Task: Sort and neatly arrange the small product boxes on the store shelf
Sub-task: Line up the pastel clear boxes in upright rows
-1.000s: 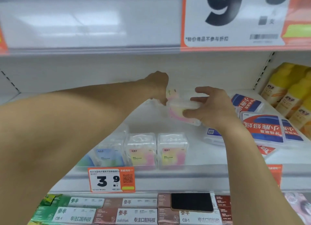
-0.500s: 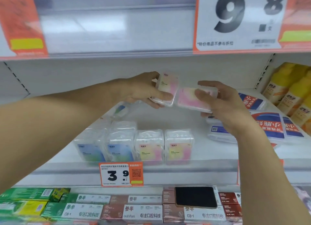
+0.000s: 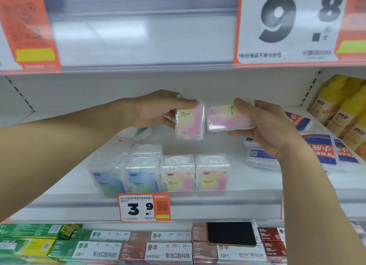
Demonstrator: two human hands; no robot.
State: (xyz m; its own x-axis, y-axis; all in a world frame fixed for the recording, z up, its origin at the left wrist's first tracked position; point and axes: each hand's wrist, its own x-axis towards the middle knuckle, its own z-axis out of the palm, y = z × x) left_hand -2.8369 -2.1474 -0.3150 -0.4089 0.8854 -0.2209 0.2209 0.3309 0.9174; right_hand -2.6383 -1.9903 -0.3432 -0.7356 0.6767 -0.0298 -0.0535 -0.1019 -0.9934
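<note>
My left hand (image 3: pixel 154 111) grips a clear pink-and-yellow box (image 3: pixel 190 120) upright, above the white shelf (image 3: pixel 247 181). My right hand (image 3: pixel 265 126) holds a second pink-and-yellow box (image 3: pixel 225 117), turned on its side, close beside the first. Below them, at the shelf's front, stands a row of the same clear boxes: two blue-green ones (image 3: pixel 126 175) on the left and two pink-yellow ones (image 3: pixel 195 173) on the right. More clear boxes (image 3: pixel 136 135) lie behind the blue ones, partly hidden by my left arm.
Flat blue-and-red packs (image 3: pixel 320 151) lie on the shelf at the right, with yellow bottles (image 3: pixel 342 110) beyond them. A 3.9 price tag (image 3: pixel 144 207) hangs on the shelf edge. Toothpaste cartons (image 3: pixel 138 247) and a black phone (image 3: pixel 230 234) fill the shelf below.
Both hands lifted pink-yellow boxes from the back of the shelf and brought them forward and up. The boxes now face me, side by side.
</note>
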